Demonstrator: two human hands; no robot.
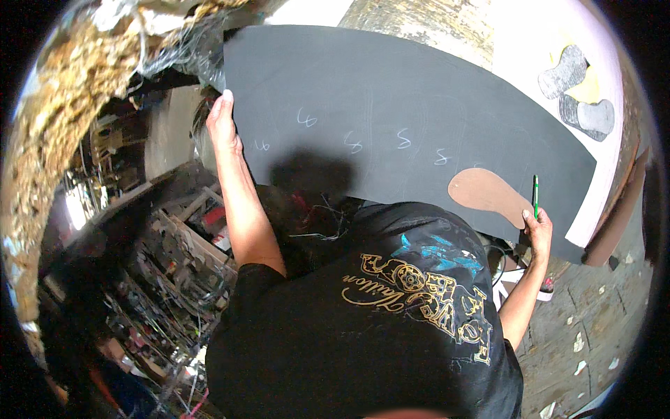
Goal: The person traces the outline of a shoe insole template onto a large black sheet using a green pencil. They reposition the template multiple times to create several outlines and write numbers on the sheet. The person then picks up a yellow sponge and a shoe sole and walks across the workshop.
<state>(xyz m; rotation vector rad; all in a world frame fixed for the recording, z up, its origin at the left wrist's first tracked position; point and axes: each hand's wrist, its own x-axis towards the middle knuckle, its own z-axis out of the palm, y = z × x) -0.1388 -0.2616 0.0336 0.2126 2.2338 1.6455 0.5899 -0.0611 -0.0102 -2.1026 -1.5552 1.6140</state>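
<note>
A large dark grey sheet (405, 91) stretches in front of me, with several light handwritten marks and faint outlines on it. At its left edge my left hand (224, 124) is closed, gripping the sheet. My right hand (539, 229) is closed near the lower right of the sheet. Upright in its fingers is a slim green pen (536, 192). The same fingers pinch the narrow end of a brown sole-shaped template (488, 194), whose rounded end lies over the sheet. How the remaining right fingers sit is partly hidden.
Beyond the sheet, a white printed panel (544, 42) with grey and yellow shapes lies at the far right. Crumbly tan material (77, 77) and clear plastic (188, 56) border the left. Cluttered racks (174, 279) stand lower left. Scraps (578, 342) dot the worn floor at right.
</note>
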